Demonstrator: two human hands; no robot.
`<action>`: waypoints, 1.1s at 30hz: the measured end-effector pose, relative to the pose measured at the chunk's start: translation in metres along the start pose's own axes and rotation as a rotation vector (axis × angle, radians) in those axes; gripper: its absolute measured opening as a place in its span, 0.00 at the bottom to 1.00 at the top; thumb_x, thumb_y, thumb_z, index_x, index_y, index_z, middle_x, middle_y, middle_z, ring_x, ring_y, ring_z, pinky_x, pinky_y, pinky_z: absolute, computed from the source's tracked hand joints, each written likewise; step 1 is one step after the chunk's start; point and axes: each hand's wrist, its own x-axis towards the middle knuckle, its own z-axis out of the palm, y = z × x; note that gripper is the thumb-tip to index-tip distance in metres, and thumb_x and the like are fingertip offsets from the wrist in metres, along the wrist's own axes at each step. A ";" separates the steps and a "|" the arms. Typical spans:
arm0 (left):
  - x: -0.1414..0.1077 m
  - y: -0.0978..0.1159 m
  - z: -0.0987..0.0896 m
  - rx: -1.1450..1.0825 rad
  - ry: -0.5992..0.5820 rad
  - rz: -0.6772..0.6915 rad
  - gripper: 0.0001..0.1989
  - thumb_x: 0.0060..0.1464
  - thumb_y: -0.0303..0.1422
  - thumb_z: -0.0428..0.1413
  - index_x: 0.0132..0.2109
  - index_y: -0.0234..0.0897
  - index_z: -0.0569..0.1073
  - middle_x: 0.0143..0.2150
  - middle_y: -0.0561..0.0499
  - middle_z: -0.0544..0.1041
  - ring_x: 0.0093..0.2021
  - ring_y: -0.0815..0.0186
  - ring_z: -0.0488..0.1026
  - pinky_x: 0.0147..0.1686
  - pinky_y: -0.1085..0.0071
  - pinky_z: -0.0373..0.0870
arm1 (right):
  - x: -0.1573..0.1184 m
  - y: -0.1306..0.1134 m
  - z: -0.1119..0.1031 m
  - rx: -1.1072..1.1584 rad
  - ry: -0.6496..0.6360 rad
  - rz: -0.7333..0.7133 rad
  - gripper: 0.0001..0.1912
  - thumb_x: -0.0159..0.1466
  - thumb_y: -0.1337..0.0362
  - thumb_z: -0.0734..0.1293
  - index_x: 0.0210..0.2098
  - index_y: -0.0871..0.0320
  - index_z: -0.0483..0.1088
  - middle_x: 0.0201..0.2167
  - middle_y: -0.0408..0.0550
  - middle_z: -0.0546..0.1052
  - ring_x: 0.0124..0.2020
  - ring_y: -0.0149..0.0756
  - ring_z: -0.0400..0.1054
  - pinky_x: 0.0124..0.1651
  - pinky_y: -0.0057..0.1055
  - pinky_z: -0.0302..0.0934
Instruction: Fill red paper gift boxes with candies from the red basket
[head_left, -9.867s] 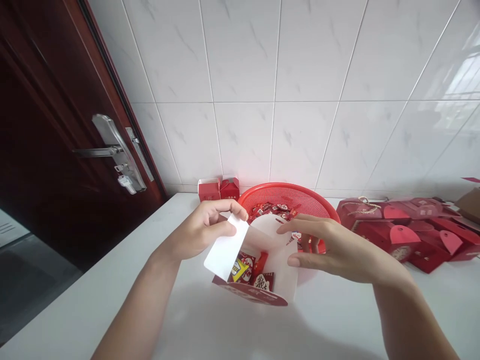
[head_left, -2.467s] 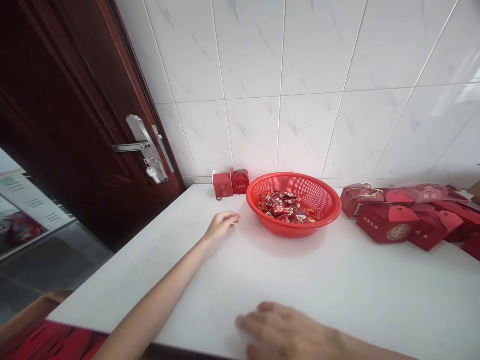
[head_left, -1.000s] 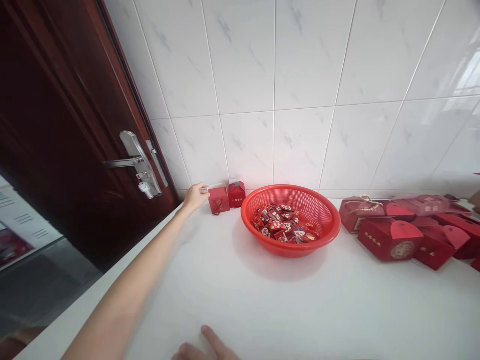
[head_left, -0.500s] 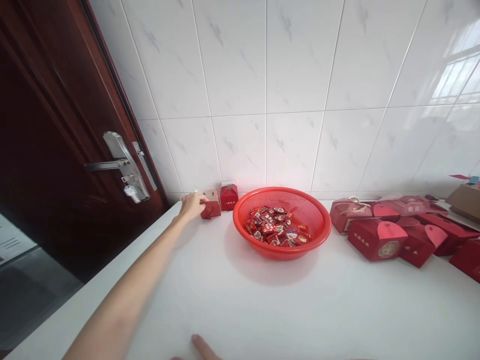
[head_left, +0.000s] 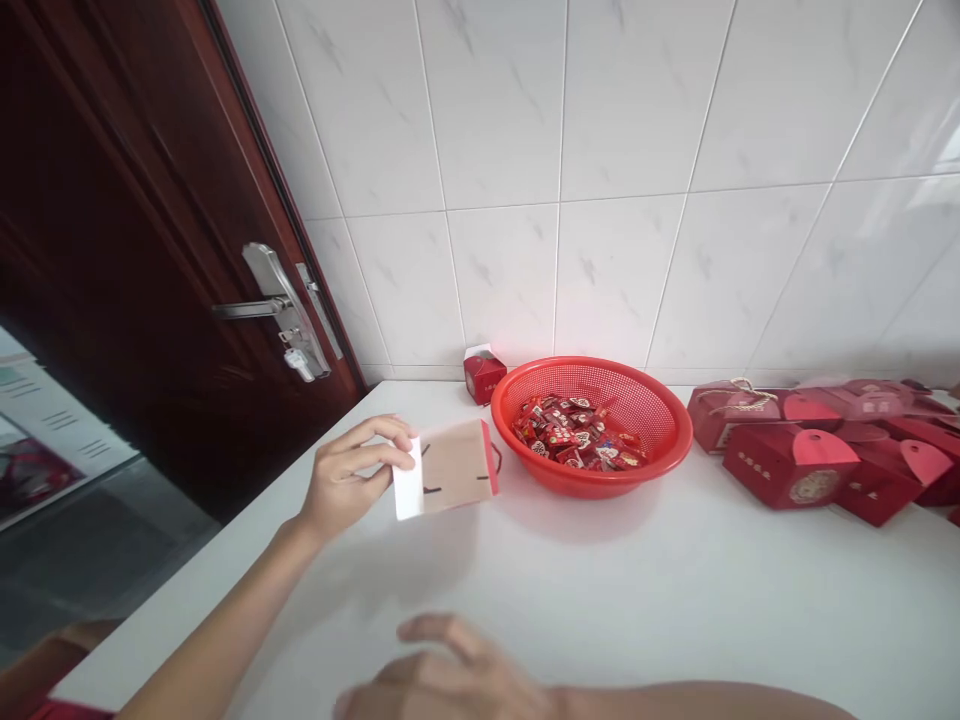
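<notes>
At the far left of the table [head_left: 600, 610], the left hand [head_left: 346, 480] had its grip clamped on the white flap [head_left: 409, 487] of a red carton [head_left: 455, 468]. The carton was tilted, its pale inner face with dark marks showing and a cord loop [head_left: 497, 460] at its right end; it appeared to be raised off the table, between the left edge and the basket. Further right, by the back edge, stood a small red box [head_left: 485, 378]. At the front edge the right hand [head_left: 457, 675] was blurred, its index finger apart from the others, nothing seen in its grip. The red basket [head_left: 592, 482] of wrapped sweets [head_left: 574, 432] stood right of centre, and red gift boxes [head_left: 787, 465] lay clustered toward the right edge.

Handling, in judgement: thin card, light, fairly stiff along its folds but easily creased or crushed, perhaps slightly slippery. Hold was best taken at a folded edge or lightly across two walls.

Against the frame half a second earlier, the carton had left the back left corner, the small box stood alone there, and more of the right hand showed.
</notes>
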 end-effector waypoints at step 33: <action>-0.015 0.047 0.073 -0.332 -0.536 -0.492 0.14 0.63 0.37 0.55 0.32 0.41 0.82 0.49 0.46 0.78 0.47 0.60 0.77 0.50 0.69 0.73 | -0.006 0.097 -0.190 0.099 -0.688 1.120 0.12 0.59 0.74 0.67 0.41 0.56 0.74 0.46 0.49 0.76 0.41 0.38 0.71 0.40 0.32 0.59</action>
